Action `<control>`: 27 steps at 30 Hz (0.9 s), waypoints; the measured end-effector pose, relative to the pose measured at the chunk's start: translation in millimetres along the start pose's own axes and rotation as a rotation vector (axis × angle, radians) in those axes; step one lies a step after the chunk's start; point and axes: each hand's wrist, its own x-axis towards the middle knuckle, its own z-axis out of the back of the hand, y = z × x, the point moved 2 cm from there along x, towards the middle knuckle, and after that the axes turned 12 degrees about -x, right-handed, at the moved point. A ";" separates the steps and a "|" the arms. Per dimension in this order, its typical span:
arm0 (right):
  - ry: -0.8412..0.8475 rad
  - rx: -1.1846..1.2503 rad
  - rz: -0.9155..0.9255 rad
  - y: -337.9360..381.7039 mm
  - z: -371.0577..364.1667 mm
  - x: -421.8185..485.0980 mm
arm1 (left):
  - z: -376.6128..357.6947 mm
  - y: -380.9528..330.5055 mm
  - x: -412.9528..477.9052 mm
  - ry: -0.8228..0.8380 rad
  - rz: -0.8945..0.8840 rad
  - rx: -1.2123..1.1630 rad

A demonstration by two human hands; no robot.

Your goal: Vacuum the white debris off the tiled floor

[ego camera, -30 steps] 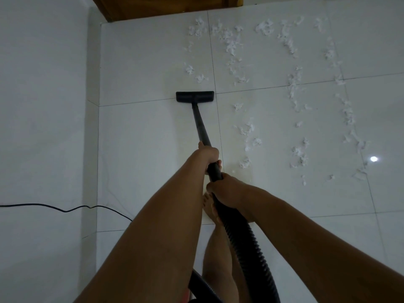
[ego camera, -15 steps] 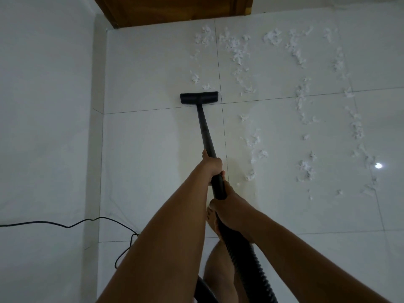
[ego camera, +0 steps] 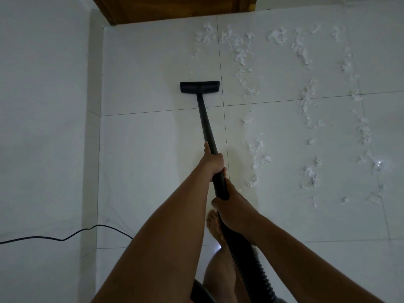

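right of both hands' wand, debris

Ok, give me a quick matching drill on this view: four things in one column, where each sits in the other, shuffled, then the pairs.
1. black flat vacuum floor head
2. left hand
3. thin black power cord
4. scattered white debris

A. on the floor, right of the wand
B. trailing in from the left edge
C. on bare tile, short of the wooden door
D. gripping the black wand

Pairs: 1-C, 2-D, 3-B, 4-A
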 end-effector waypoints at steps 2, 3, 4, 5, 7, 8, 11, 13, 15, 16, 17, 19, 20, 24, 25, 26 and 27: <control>-0.010 -0.016 0.006 -3.7 -1.6 6.9 | -0.2 2.4 5.3 -0.003 -0.026 0.006; -0.015 -0.024 0.015 -5.5 -2.3 9.8 | -0.3 3.3 7.3 -0.006 -0.040 0.013; -0.022 -0.033 0.025 -7.2 -3.0 12.1 | -0.6 4.4 9.1 -0.009 -0.052 0.028; -0.024 -0.041 0.032 -9.1 -3.5 14.0 | -0.9 5.5 10.6 -0.013 -0.064 0.044; -0.019 -0.032 0.040 -12.5 -4.8 16.5 | -1.4 7.3 12.8 -0.023 -0.087 0.069; -0.017 -0.029 0.043 -14.0 -4.9 17.0 | -1.3 8.2 13.1 -0.026 -0.095 0.079; -0.022 -0.032 0.056 -17.7 -4.5 16.0 | -1.9 10.4 12.4 -0.036 -0.110 0.107; -0.019 0.001 0.056 -20.7 -4.9 13.8 | -3.5 13.3 10.9 -0.035 -0.108 0.106; -0.015 0.030 0.049 -26.0 -7.7 11.8 | -5.2 17.7 8.1 -0.033 -0.099 0.099; -0.010 0.053 0.043 -29.5 -9.4 10.7 | -5.9 20.7 6.0 -0.032 -0.093 0.087; -0.001 0.085 0.042 -33.3 -10.7 8.5 | -6.4 24.1 4.0 -0.029 -0.090 0.071; 0.044 0.185 0.053 -41.3 -12.5 2.5 | -7.9 31.2 -0.4 -0.018 -0.085 0.036; 0.077 0.253 0.055 -45.4 -12.9 -1.5 | -9.2 35.0 -3.1 -0.010 -0.083 0.020; 0.126 0.386 0.070 -58.4 -19.9 -13.9 | -12.5 51.2 -11.9 0.017 -0.081 -0.037; 0.112 0.363 0.078 -60.9 -23.3 -15.3 | -12.4 55.1 -14.0 0.020 -0.075 -0.052; 0.097 0.336 0.079 -63.1 -26.5 -15.9 | -12.3 58.5 -16.0 0.019 -0.060 -0.076; 0.084 0.312 0.070 -65.0 -29.4 -16.6 | -11.9 61.3 -17.7 0.015 -0.043 -0.098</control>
